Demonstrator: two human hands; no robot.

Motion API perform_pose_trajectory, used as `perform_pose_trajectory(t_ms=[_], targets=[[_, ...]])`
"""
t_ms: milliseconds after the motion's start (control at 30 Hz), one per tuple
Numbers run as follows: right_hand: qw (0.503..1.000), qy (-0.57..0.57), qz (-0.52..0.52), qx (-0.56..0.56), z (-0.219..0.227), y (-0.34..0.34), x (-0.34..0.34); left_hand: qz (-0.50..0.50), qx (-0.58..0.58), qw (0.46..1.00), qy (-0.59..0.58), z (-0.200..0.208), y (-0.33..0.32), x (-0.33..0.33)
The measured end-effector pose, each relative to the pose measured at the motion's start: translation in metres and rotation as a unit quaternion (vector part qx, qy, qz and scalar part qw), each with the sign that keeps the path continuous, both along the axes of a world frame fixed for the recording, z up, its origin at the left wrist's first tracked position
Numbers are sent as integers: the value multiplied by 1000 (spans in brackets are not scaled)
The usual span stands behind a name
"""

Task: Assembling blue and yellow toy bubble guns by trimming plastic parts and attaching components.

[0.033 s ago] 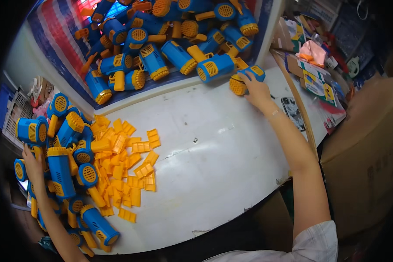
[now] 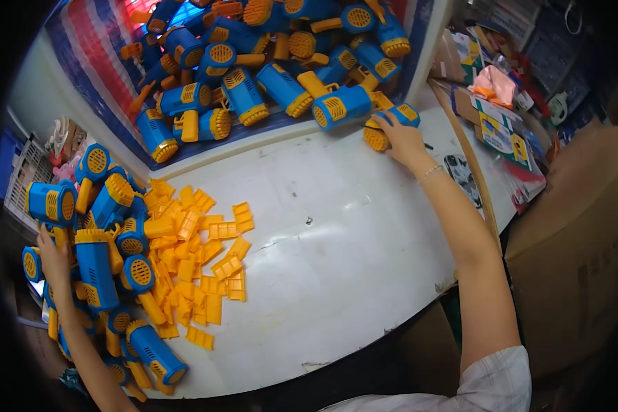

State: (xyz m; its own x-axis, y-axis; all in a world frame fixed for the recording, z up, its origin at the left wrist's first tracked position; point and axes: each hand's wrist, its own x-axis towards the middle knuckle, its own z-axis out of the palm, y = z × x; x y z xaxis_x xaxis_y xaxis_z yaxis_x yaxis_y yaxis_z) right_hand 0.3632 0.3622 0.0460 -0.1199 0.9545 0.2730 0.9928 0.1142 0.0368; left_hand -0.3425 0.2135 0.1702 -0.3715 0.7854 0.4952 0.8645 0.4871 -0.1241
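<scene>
Near the far right of the white table (image 2: 323, 275), my right hand (image 2: 402, 141) is closed over a blue-and-orange toy bubble gun (image 2: 405, 113). Its round orange nozzle shows to the left of my fingers. A thin dark rod (image 2: 428, 145) lies by that wrist; I cannot tell if the hand touches it. At the far left my left hand (image 2: 53, 261) is wrapped round the orange handle of another toy bubble gun (image 2: 51, 204), on top of a pile of the same kind. My palm hides part of that handle. Small orange plastic covers (image 2: 213, 309) lie heaped beside the pile.
A striped sack (image 2: 93, 62) behind the table's raised edge holds many more bubble guns (image 2: 244, 96). At right lie a patterned phone (image 2: 462, 178), a wooden strip (image 2: 475, 161), printed cards (image 2: 499, 134) and a large cardboard box (image 2: 570, 261). A white basket (image 2: 26, 172) stands at far left.
</scene>
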Motion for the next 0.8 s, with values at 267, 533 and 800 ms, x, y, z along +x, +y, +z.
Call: perform_pose_trajectory(t_ms=[267, 533, 800], targets=[[973, -83, 207, -58, -2, -19, -23, -204, 99, 974, -21, -10, -60, 142], [844, -201, 491, -80, 29, -152, -5, -525, -106, 773, -340, -84, -38, 330], [960, 268, 73, -19, 39, -196, -28, -517, -123, 795, -292, -164, 8, 419]])
